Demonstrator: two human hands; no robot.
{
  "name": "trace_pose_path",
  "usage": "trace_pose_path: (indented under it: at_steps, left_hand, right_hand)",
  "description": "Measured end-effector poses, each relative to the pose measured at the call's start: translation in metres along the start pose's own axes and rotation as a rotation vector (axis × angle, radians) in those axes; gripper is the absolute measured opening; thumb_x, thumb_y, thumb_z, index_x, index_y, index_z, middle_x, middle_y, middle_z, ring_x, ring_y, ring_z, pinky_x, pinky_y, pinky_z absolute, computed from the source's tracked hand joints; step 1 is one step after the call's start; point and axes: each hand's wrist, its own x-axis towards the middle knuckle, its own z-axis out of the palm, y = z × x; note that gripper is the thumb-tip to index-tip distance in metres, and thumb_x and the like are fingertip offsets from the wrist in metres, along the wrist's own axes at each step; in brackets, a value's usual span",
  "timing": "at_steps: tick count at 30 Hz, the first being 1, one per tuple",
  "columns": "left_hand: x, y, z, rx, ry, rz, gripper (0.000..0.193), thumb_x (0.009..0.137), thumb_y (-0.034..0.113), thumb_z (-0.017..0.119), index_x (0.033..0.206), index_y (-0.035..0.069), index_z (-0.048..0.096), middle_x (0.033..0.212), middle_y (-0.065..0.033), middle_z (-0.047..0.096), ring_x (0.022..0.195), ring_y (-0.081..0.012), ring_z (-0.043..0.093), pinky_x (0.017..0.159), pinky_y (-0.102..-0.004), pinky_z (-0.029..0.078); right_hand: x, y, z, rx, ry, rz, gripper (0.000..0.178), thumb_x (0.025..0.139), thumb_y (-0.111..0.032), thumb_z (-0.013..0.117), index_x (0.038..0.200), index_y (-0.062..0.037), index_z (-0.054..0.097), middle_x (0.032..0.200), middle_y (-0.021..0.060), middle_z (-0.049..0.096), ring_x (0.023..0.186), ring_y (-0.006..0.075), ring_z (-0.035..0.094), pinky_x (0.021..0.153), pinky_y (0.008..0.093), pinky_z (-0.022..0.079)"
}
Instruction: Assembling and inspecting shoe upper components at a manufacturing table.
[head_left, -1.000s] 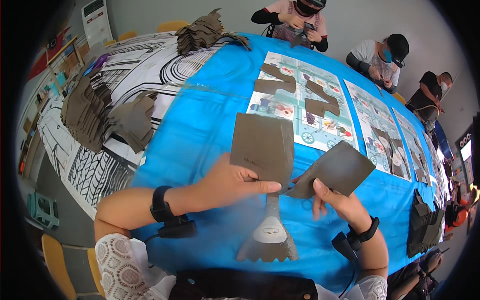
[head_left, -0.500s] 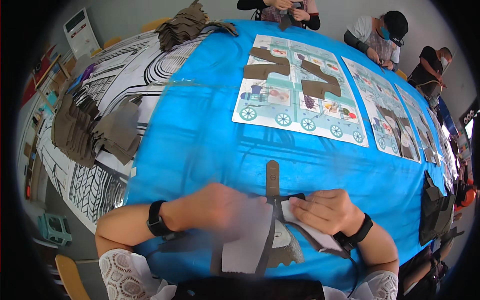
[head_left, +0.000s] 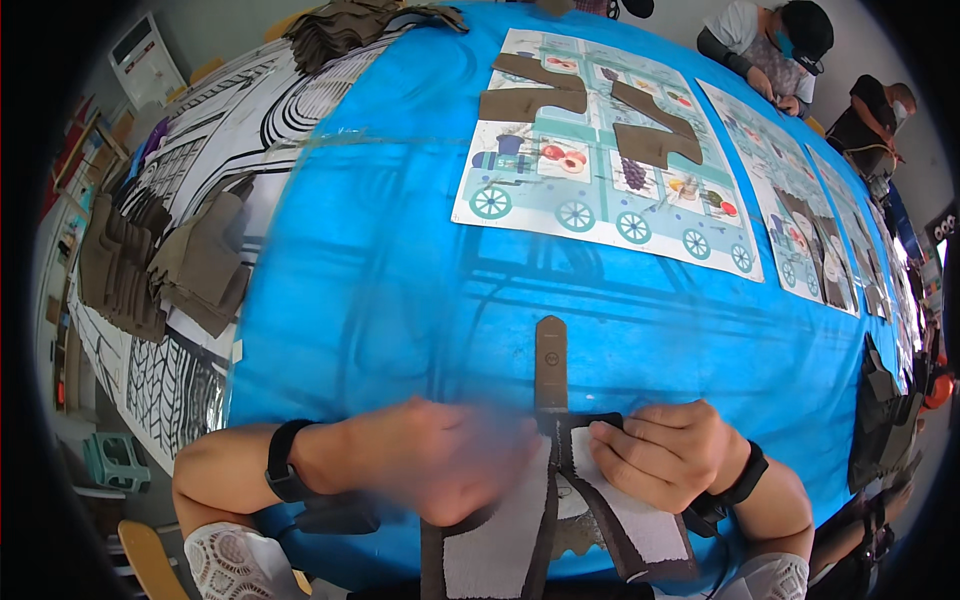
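Note:
A brown piece of leather-like material with pale grey backing point(head_left: 500, 555) lies in front of me, split into two wide flaps. A narrow brown strap point(head_left: 551, 365) with a pointed end and a small round mark sticks out from its top. My left hand point(head_left: 440, 460) curls at the upper edge of the left flap; a blur covers its fingers in part. With bent fingers, my right hand point(head_left: 665, 455) pinches the top of the right flap point(head_left: 640, 520). Between the flaps a pale, wavy-edged part point(head_left: 578, 530) shows underneath. Black bands circle both wrists.
A blue cover point(head_left: 380, 290) spreads over the table. Printed sheets point(head_left: 600, 215) with brown cut pieces point(head_left: 655, 145) lie farther off. Stacks of brown pieces point(head_left: 205, 265) sit at left, a dark pile point(head_left: 880, 410) at right. Co-workers point(head_left: 775, 60) work at the far right.
The view has shifted, so the sheets sit higher in the picture. The grey-backed flaps now lie more spread out, and the right one shows more fully. Both hands stay at the piece.

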Motion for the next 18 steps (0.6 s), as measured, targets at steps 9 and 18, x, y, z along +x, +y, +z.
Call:
trace_pose_path:
  at_steps: [9,18]
  left_hand:
    - [0.0004,-0.0012,0.0022,0.062,0.041,0.032,0.019,0.080,0.005,0.065,0.096,-0.001,0.073,0.100,-0.0160,0.071,0.075,-0.0169,0.070,0.068,-0.0253,0.059]
    - [0.0011,-0.0014,0.0033,0.042,0.048,-0.004,0.018,0.081,0.006,0.066,0.095,-0.002,0.073,0.100,-0.0163,0.071,0.076,-0.0168,0.070,0.069,-0.0260,0.059]
  right_hand:
    - [-0.0007,0.0005,0.0025,-0.003,-0.010,0.019,0.010,0.071,-0.006,0.066,0.080,-0.0013,0.067,0.082,0.0096,0.069,0.061,0.0143,0.062,0.057,0.0216,0.049]
    - [0.0002,0.0016,0.0036,0.011,-0.008,0.033,0.010,0.071,-0.006,0.066,0.079,-0.0014,0.067,0.083,0.0105,0.070,0.061,0.0140,0.062,0.057,0.0212,0.049]
